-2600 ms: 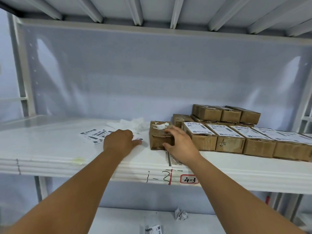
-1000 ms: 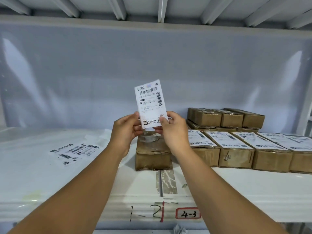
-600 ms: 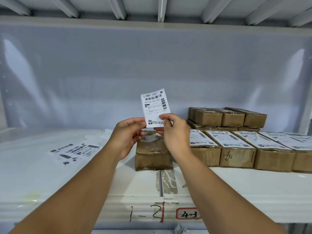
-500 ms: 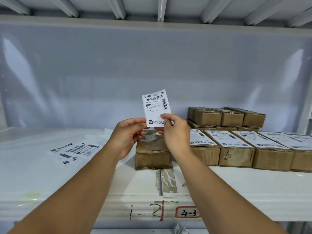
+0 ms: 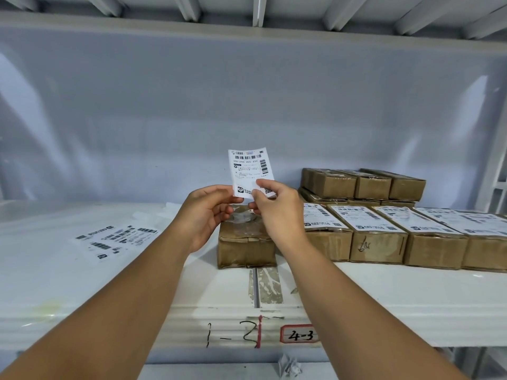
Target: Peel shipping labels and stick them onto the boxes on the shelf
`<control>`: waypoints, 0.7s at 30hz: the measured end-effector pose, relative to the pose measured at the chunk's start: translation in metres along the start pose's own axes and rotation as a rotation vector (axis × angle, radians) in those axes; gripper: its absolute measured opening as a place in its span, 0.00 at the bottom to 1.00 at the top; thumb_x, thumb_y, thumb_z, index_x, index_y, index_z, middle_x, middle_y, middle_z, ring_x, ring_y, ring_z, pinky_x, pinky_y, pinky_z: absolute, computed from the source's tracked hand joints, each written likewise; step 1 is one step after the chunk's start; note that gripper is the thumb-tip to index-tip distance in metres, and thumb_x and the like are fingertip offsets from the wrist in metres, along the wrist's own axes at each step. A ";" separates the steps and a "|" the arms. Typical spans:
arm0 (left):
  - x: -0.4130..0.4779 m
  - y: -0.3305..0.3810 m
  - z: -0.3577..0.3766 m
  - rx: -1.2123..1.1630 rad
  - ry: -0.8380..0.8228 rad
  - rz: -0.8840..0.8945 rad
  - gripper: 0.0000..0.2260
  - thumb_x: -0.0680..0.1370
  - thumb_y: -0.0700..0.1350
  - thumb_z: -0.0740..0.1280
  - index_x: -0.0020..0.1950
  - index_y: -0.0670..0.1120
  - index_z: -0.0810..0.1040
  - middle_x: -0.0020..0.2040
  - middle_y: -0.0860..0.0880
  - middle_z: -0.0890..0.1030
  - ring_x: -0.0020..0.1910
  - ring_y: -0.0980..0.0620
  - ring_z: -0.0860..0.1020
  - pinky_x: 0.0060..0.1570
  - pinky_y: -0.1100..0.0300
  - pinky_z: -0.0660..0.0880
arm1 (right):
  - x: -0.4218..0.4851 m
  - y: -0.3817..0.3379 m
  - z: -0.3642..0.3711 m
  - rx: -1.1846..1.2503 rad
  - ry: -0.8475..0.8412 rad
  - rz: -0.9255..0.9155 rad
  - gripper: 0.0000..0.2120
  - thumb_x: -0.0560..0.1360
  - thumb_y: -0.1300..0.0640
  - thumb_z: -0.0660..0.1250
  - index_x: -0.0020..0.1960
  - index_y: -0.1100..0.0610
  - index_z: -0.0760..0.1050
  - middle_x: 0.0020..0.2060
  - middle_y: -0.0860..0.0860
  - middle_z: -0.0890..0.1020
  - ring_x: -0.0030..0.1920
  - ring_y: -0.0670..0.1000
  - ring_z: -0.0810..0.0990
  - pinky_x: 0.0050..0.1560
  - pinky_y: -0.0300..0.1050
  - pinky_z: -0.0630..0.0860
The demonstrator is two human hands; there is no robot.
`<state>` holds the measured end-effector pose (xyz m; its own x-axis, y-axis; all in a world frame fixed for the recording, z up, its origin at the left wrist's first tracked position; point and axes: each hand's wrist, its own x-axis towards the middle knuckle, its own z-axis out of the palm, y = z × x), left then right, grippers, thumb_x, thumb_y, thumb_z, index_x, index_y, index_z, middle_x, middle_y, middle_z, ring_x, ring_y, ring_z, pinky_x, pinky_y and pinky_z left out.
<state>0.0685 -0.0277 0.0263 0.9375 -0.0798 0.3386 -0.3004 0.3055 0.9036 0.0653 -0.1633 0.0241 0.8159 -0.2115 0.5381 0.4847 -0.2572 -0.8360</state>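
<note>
A white shipping label (image 5: 249, 170) with barcodes stands upright in the air above the shelf. My left hand (image 5: 204, 212) pinches its lower left corner and my right hand (image 5: 277, 208) pinches its lower right part. Directly below the hands sits an unlabelled brown cardboard box (image 5: 245, 246) with crumpled clear tape on top. To its right runs a row of labelled boxes (image 5: 378, 237). A sheet of loose labels (image 5: 116, 239) lies flat on the shelf at the left.
A second stack of brown boxes (image 5: 362, 183) stands behind the labelled row. The white shelf (image 5: 82, 292) has a taped seam at its front edge, marked 1-2 and 4-3. Crumpled paper (image 5: 288, 366) lies on the lower shelf. An upper shelf hangs overhead.
My hands left the shelf and box and raised a label. Over the last second the label has sunk lower between my fingers, and my left hand's grip has shifted to its corner.
</note>
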 end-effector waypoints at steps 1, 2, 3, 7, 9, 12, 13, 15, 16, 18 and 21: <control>0.000 0.000 0.000 0.003 0.000 0.000 0.07 0.78 0.36 0.62 0.48 0.41 0.79 0.34 0.48 0.83 0.27 0.58 0.74 0.30 0.68 0.73 | 0.000 0.000 0.000 0.000 0.001 0.003 0.14 0.76 0.59 0.67 0.62 0.56 0.77 0.55 0.52 0.82 0.36 0.44 0.83 0.45 0.44 0.81; 0.000 -0.001 0.000 0.011 0.001 0.002 0.07 0.78 0.36 0.62 0.49 0.40 0.79 0.34 0.48 0.83 0.26 0.58 0.74 0.30 0.69 0.73 | 0.000 0.000 0.000 0.002 0.003 0.006 0.14 0.76 0.59 0.67 0.62 0.56 0.77 0.55 0.52 0.82 0.36 0.44 0.83 0.44 0.44 0.81; 0.000 -0.001 0.000 0.022 0.002 0.002 0.07 0.78 0.35 0.62 0.49 0.40 0.79 0.34 0.48 0.83 0.26 0.58 0.74 0.30 0.69 0.73 | 0.000 0.000 0.000 -0.001 0.003 0.007 0.14 0.76 0.59 0.67 0.62 0.56 0.77 0.55 0.52 0.82 0.37 0.44 0.83 0.44 0.44 0.81; 0.000 -0.001 0.000 0.035 0.007 -0.004 0.08 0.77 0.33 0.62 0.49 0.41 0.79 0.34 0.48 0.83 0.26 0.59 0.73 0.30 0.69 0.73 | 0.000 0.001 0.000 -0.047 -0.003 0.001 0.15 0.76 0.57 0.67 0.62 0.54 0.76 0.57 0.51 0.81 0.43 0.46 0.83 0.45 0.43 0.81; 0.000 -0.001 0.000 0.045 -0.001 -0.003 0.08 0.77 0.32 0.62 0.49 0.42 0.80 0.35 0.49 0.83 0.26 0.59 0.72 0.30 0.69 0.73 | 0.000 0.002 0.000 -0.094 -0.010 -0.002 0.15 0.75 0.55 0.68 0.62 0.52 0.76 0.57 0.50 0.81 0.49 0.49 0.82 0.45 0.43 0.79; 0.000 -0.002 0.000 0.054 -0.003 -0.003 0.07 0.77 0.33 0.62 0.48 0.41 0.79 0.34 0.49 0.83 0.25 0.60 0.72 0.30 0.69 0.73 | 0.000 0.002 0.000 -0.112 -0.013 -0.002 0.14 0.75 0.53 0.68 0.60 0.50 0.78 0.56 0.50 0.81 0.52 0.51 0.80 0.50 0.44 0.78; 0.000 -0.002 0.000 0.055 -0.003 -0.002 0.07 0.77 0.33 0.62 0.48 0.42 0.79 0.34 0.49 0.83 0.25 0.60 0.72 0.30 0.69 0.73 | 0.000 0.002 0.000 -0.120 -0.011 -0.007 0.13 0.74 0.53 0.68 0.59 0.50 0.78 0.55 0.50 0.81 0.51 0.51 0.80 0.52 0.45 0.78; -0.001 -0.001 0.001 0.055 0.004 0.003 0.07 0.77 0.33 0.63 0.46 0.42 0.79 0.34 0.49 0.83 0.25 0.59 0.72 0.30 0.69 0.73 | 0.000 0.001 0.000 -0.134 -0.007 -0.022 0.12 0.75 0.54 0.68 0.58 0.51 0.78 0.54 0.50 0.81 0.48 0.49 0.80 0.53 0.45 0.77; -0.001 -0.001 0.001 0.058 0.008 0.005 0.07 0.77 0.33 0.63 0.45 0.43 0.79 0.34 0.49 0.83 0.25 0.59 0.72 0.30 0.69 0.73 | 0.000 0.002 0.000 -0.134 -0.006 -0.023 0.12 0.75 0.54 0.68 0.58 0.51 0.78 0.54 0.51 0.81 0.48 0.49 0.80 0.53 0.45 0.77; -0.001 -0.001 0.001 0.077 0.007 0.006 0.08 0.77 0.34 0.63 0.45 0.43 0.79 0.35 0.49 0.83 0.26 0.59 0.72 0.31 0.69 0.73 | 0.001 0.002 0.001 -0.132 -0.004 -0.026 0.13 0.76 0.56 0.67 0.60 0.52 0.78 0.56 0.51 0.80 0.49 0.49 0.80 0.54 0.46 0.77; -0.001 -0.001 0.001 0.094 0.006 0.002 0.08 0.77 0.33 0.64 0.45 0.43 0.80 0.35 0.48 0.83 0.26 0.59 0.73 0.31 0.69 0.73 | 0.001 0.003 0.001 -0.137 -0.009 -0.032 0.13 0.76 0.57 0.67 0.60 0.52 0.78 0.57 0.51 0.80 0.50 0.48 0.80 0.56 0.47 0.77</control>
<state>0.0679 -0.0292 0.0258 0.9377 -0.0737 0.3396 -0.3175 0.2157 0.9234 0.0682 -0.1638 0.0219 0.8041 -0.1926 0.5624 0.4633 -0.3897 -0.7959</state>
